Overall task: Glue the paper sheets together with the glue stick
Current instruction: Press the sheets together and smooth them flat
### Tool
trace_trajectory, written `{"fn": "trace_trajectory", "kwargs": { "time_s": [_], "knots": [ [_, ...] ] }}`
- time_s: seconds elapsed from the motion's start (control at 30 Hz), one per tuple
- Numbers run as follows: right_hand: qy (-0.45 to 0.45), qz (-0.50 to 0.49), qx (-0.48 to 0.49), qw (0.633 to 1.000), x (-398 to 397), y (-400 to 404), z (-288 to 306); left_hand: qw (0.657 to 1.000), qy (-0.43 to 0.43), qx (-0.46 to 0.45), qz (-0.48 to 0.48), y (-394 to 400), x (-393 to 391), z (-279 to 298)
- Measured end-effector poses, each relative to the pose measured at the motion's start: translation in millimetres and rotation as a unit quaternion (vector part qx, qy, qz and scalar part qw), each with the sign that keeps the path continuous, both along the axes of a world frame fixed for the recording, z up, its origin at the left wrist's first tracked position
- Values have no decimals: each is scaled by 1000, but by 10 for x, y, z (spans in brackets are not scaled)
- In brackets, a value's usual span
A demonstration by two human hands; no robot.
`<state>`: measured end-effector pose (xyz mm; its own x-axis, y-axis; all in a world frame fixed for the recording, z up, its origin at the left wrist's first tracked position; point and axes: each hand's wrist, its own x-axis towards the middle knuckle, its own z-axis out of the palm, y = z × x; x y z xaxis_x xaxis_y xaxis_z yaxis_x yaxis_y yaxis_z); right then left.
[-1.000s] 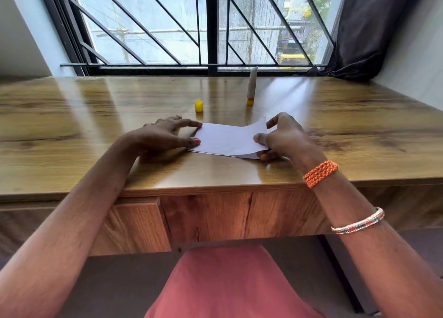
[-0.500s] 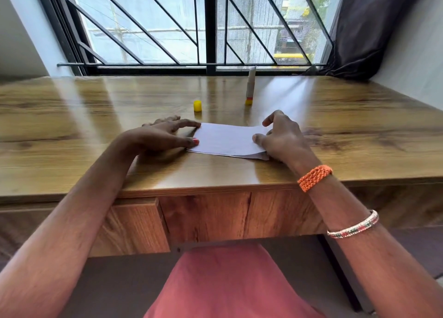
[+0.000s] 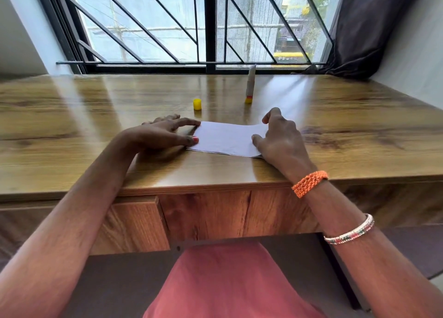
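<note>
White paper sheets (image 3: 227,139) lie stacked near the front edge of the wooden desk (image 3: 72,125). My left hand (image 3: 163,135) rests flat beside them, its straight fingers and thumb touching their left edge. My right hand (image 3: 280,137) holds the right end, thumb on top and fingers curled at the edge; the far right corner still curves up slightly. The glue stick (image 3: 250,85) stands upright farther back, uncapped. Its yellow cap (image 3: 197,104) sits on the desk to its left. Neither hand touches them.
A barred window (image 3: 206,25) runs along the back of the desk. A dark curtain (image 3: 374,29) hangs at the back right corner. A drawer front (image 3: 134,224) sits under the desk edge, above my lap.
My right hand has brought the lifted right end of the top sheet down toward the lower sheet, so the paper lies flatter. My left hand has stayed in place.
</note>
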<state>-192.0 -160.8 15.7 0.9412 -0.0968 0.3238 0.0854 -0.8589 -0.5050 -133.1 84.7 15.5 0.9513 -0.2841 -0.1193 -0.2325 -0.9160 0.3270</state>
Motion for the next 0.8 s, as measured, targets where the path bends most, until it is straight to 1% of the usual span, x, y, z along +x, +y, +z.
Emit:
{"fn": "trace_trajectory", "kwargs": {
  "time_s": [0.23,0.47,0.6,0.73,0.77,0.8],
  "knots": [
    [-10,-18,-59,998,-3,51,-29,1000,16,2,-1,-12,-43,32],
    [-47,-46,-150,987,-69,97,-88,999,30,42,-13,-15,9,37],
    [-30,-65,-198,978,-113,59,-60,998,37,51,-22,-25,1,54],
    [-2,-109,-252,962,-98,16,-7,997,28,65,-22,-41,2,53],
    [5,-100,-266,959,-73,37,18,997,28,69,-22,-39,3,47],
    [15,-69,-273,959,-31,84,40,997,29,73,-24,-42,1,46]
  ]
}}
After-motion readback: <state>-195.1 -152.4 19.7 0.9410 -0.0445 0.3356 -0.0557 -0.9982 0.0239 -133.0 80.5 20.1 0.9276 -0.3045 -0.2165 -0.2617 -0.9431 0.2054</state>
